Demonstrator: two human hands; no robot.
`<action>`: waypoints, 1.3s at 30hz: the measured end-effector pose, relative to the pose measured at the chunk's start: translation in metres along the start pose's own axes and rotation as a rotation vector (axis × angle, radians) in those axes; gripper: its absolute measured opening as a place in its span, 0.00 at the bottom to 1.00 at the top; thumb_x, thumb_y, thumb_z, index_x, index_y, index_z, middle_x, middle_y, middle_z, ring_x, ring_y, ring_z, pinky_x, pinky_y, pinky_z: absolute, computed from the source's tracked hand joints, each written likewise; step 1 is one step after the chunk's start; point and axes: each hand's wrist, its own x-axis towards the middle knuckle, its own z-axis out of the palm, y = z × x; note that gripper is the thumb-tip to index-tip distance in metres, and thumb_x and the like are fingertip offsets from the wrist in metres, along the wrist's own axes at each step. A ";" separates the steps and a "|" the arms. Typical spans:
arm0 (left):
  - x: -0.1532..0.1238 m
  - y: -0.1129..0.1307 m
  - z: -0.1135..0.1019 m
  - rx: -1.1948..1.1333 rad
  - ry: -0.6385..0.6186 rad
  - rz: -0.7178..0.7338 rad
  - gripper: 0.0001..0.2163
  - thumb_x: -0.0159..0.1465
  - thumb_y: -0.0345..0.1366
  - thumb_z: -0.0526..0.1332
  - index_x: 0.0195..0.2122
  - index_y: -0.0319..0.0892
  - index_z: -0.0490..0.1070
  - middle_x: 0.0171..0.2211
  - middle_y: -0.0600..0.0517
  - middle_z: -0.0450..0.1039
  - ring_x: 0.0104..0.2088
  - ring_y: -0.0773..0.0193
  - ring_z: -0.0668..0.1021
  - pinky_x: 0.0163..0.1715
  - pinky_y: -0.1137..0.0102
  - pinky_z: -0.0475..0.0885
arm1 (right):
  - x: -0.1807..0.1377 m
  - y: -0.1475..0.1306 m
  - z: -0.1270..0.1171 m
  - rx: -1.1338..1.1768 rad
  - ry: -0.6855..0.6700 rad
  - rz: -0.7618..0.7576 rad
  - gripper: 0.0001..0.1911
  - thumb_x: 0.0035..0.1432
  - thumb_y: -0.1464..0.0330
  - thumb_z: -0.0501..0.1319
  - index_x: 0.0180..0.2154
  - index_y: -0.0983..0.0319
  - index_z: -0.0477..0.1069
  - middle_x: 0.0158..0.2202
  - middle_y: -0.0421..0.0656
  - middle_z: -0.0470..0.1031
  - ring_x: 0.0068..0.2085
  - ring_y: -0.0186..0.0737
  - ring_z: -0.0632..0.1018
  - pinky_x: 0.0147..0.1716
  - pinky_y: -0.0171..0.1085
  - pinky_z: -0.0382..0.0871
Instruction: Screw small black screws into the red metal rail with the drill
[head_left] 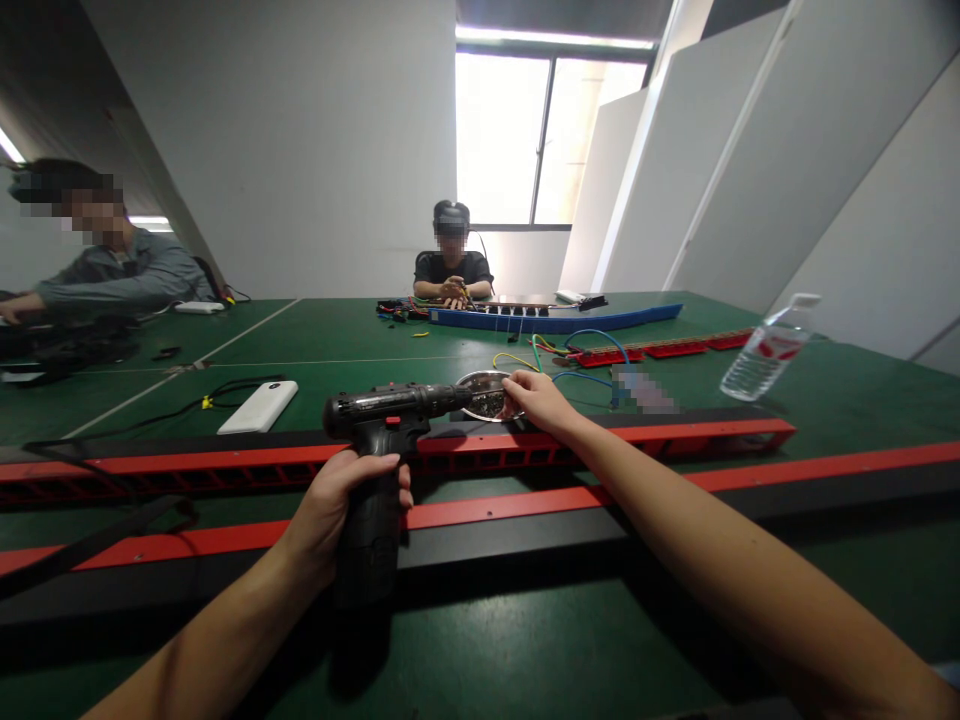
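Observation:
My left hand (341, 497) is wrapped round the grip of a black cordless drill (390, 412), held upright with its nose pointing right. My right hand (536, 397) reaches forward to a small metal bowl (480, 385) of small dark parts; its fingers are curled at the bowl's rim, and what they pinch is too small to make out. Below both hands lie two long red and black rails (675, 437) (525, 505) stretching across the green table (525, 640).
A clear water bottle (769, 350) lies tilted at the right. A white power bank (259, 406) with a cable rests at the left. Loose coloured wires (559, 350), a red rail and a blue rail (555, 320) lie farther back. Two other people sit at the table.

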 end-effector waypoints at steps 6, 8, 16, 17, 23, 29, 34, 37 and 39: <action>0.001 0.000 -0.001 0.016 0.005 0.012 0.05 0.57 0.32 0.67 0.30 0.34 0.76 0.25 0.47 0.76 0.23 0.60 0.79 0.20 0.67 0.79 | 0.001 0.001 -0.001 -0.019 0.003 -0.005 0.14 0.65 0.68 0.58 0.26 0.60 0.67 0.20 0.40 0.74 0.25 0.39 0.79 0.29 0.35 0.70; 0.001 0.000 -0.001 0.017 0.009 0.007 0.05 0.57 0.31 0.67 0.30 0.34 0.76 0.25 0.46 0.76 0.23 0.60 0.79 0.20 0.68 0.79 | 0.001 0.001 -0.001 -0.030 0.004 -0.007 0.13 0.65 0.69 0.57 0.26 0.60 0.67 0.20 0.40 0.75 0.25 0.39 0.79 0.30 0.36 0.70; 0.002 -0.002 -0.004 0.025 0.010 0.008 0.06 0.57 0.33 0.67 0.30 0.34 0.77 0.25 0.46 0.76 0.23 0.60 0.79 0.21 0.67 0.79 | 0.001 0.003 -0.001 -0.053 0.004 -0.013 0.12 0.65 0.70 0.56 0.27 0.60 0.68 0.20 0.40 0.75 0.26 0.39 0.80 0.31 0.35 0.70; 0.003 -0.002 -0.004 0.025 0.008 0.016 0.06 0.57 0.33 0.67 0.31 0.34 0.77 0.26 0.46 0.76 0.23 0.60 0.79 0.20 0.67 0.79 | 0.001 0.003 -0.001 -0.057 0.004 -0.015 0.12 0.65 0.70 0.56 0.27 0.60 0.68 0.20 0.40 0.75 0.26 0.39 0.80 0.31 0.35 0.70; 0.003 -0.003 -0.005 0.041 0.006 0.024 0.06 0.57 0.33 0.67 0.31 0.34 0.77 0.26 0.46 0.76 0.24 0.60 0.79 0.21 0.67 0.79 | 0.002 0.003 -0.001 -0.040 -0.001 -0.010 0.12 0.65 0.71 0.56 0.27 0.60 0.68 0.20 0.40 0.75 0.26 0.39 0.80 0.30 0.35 0.71; 0.002 -0.002 -0.003 0.039 0.005 0.003 0.07 0.57 0.34 0.68 0.31 0.34 0.77 0.25 0.46 0.76 0.24 0.60 0.79 0.21 0.68 0.79 | 0.002 0.005 -0.001 -0.021 -0.006 -0.009 0.12 0.66 0.71 0.56 0.28 0.61 0.68 0.20 0.40 0.76 0.25 0.39 0.80 0.29 0.35 0.72; 0.004 -0.003 -0.005 0.055 0.007 0.026 0.07 0.56 0.34 0.69 0.31 0.34 0.78 0.25 0.45 0.77 0.24 0.60 0.79 0.21 0.68 0.79 | 0.002 0.005 -0.001 -0.001 -0.010 0.003 0.11 0.67 0.71 0.56 0.29 0.61 0.67 0.20 0.39 0.76 0.24 0.38 0.80 0.29 0.35 0.72; 0.006 -0.003 -0.006 0.051 0.010 0.040 0.07 0.55 0.34 0.69 0.30 0.34 0.78 0.25 0.45 0.77 0.23 0.61 0.79 0.21 0.68 0.79 | 0.002 0.005 0.000 0.004 -0.010 0.006 0.11 0.67 0.72 0.56 0.29 0.61 0.67 0.20 0.39 0.76 0.24 0.38 0.80 0.29 0.35 0.72; 0.006 -0.004 -0.007 0.049 0.010 0.033 0.07 0.55 0.34 0.68 0.30 0.34 0.78 0.25 0.45 0.77 0.23 0.61 0.79 0.21 0.68 0.78 | 0.002 0.006 0.000 0.014 -0.009 0.010 0.11 0.67 0.72 0.56 0.29 0.60 0.67 0.20 0.39 0.75 0.25 0.39 0.80 0.29 0.35 0.72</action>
